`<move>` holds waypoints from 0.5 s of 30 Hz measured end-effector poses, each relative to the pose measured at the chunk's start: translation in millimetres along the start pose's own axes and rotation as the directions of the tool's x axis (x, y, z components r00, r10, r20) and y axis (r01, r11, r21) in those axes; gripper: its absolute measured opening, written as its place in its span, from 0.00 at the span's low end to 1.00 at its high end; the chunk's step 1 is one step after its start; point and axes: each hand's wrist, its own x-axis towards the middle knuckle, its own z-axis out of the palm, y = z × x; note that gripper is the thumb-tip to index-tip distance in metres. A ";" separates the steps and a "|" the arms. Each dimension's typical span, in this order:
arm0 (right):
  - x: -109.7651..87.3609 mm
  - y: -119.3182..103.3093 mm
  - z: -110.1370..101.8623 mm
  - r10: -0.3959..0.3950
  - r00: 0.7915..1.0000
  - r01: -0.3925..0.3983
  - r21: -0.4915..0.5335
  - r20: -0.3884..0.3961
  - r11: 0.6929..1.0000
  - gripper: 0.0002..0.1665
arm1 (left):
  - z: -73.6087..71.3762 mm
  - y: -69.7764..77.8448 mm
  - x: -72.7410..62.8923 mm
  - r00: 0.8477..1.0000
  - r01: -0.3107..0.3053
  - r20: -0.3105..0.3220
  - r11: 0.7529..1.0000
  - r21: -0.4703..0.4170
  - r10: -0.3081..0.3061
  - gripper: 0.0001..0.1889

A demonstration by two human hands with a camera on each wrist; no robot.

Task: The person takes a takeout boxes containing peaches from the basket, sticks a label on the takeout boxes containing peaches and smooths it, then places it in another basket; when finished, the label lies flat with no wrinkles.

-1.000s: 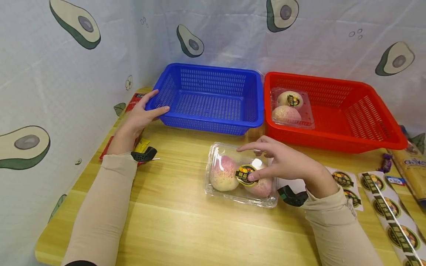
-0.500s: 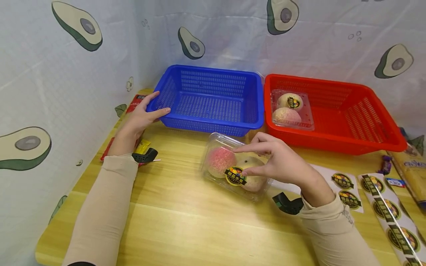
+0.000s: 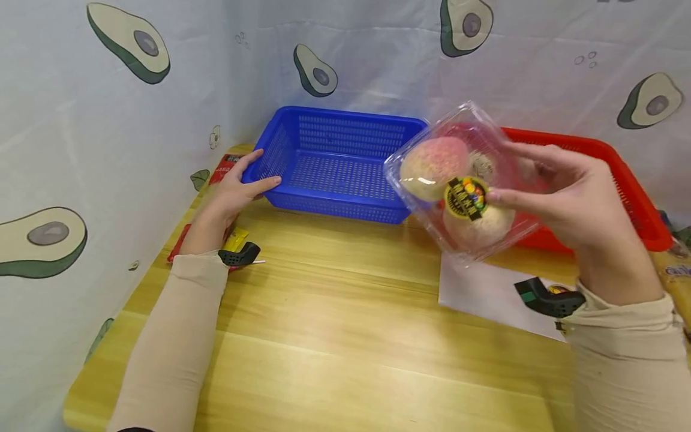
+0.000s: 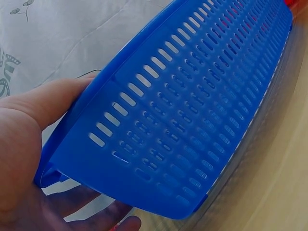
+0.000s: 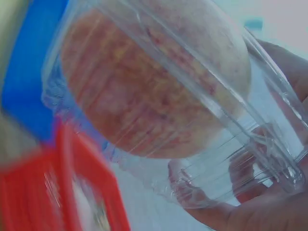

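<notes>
My right hand (image 3: 585, 201) grips a clear plastic clamshell box (image 3: 418, 207) by its right side, thumb beside a round black-and-gold fruit sticker (image 3: 465, 198). Two pink-and-cream peaches (image 3: 434, 165) lie inside. The box is tilted and raised off the table, in front of the red basket (image 3: 585, 144). Through the clear plastic in the right wrist view, one peach (image 5: 144, 91) and curled fingers show. At the far left, my left hand (image 3: 229, 189) holds the corner of the blue basket (image 3: 345, 204); the left wrist view shows the thumb at the rim and fingers underneath.
A white sticker sheet (image 3: 496, 294) lies on the wooden table (image 3: 324, 336) at the right. Red and yellow packets (image 3: 236, 239) sit beside my left wrist. A yellow bag (image 3: 677, 273) lies at the right edge. An avocado-print curtain (image 3: 372, 54) hangs behind and left.
My right hand has lifted the box of peaches off the table and carried it right and up, in front of the red basket. The left hand stays on the blue basket.
</notes>
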 end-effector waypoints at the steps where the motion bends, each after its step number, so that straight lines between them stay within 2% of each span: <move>1: 5.7 -0.9 -10.7 0.051 0.998 -0.051 0.012 -0.042 0.999 0.37 | -0.4 0.0 -0.4 1.000 -0.001 -0.003 1.000 0.001 0.001 0.46; 2: 11.8 -1.0 -22.1 0.107 0.991 -0.105 0.034 -0.083 0.994 0.37 | -0.8 -0.1 -0.7 1.000 -0.001 -0.006 1.000 0.003 0.001 0.46; 3: 19.3 1.3 -33.7 0.124 0.985 -0.117 0.061 -0.119 0.991 0.37 | -1.2 -0.2 -1.1 1.000 -0.002 -0.008 1.000 0.006 0.002 0.46; 4: 26.2 3.6 -45.3 0.156 0.974 -0.142 0.094 -0.166 0.985 0.38 | -1.5 0.1 -1.4 1.000 -0.002 -0.007 1.000 0.008 0.002 0.46; 6: 40.1 10.3 -69.3 0.215 0.946 -0.199 0.090 -0.241 0.976 0.38 | -2.3 0.5 -2.1 1.000 -0.002 -0.004 1.000 0.013 0.003 0.46; 8: 51.2 18.6 -91.0 0.296 0.900 -0.305 0.023 -0.319 0.952 0.40 | -3.0 0.5 -2.5 1.000 -0.003 -0.005 1.000 0.012 0.003 0.46; 9: 55.7 23.3 -100.3 0.332 0.873 -0.370 -0.042 -0.357 0.928 0.42 | -3.1 0.3 -2.7 1.000 -0.004 -0.004 1.000 0.010 0.004 0.46; 12: 62.9 38.4 -126.7 0.472 0.780 -0.572 -0.160 -0.411 0.805 0.48 | -2.5 -1.6 -2.8 1.000 -0.008 0.000 1.000 -0.005 0.008 0.46; 13: 63.6 43.2 -133.2 0.514 0.746 -0.627 -0.187 -0.424 0.756 0.49 | -1.9 -2.4 -2.9 1.000 -0.006 0.000 1.000 -0.010 0.006 0.46; 15: 64.2 53.6 -145.0 0.573 0.696 -0.700 -0.232 -0.433 0.675 0.53 | -0.8 -4.0 -3.1 1.000 -0.005 0.000 1.000 -0.020 0.005 0.46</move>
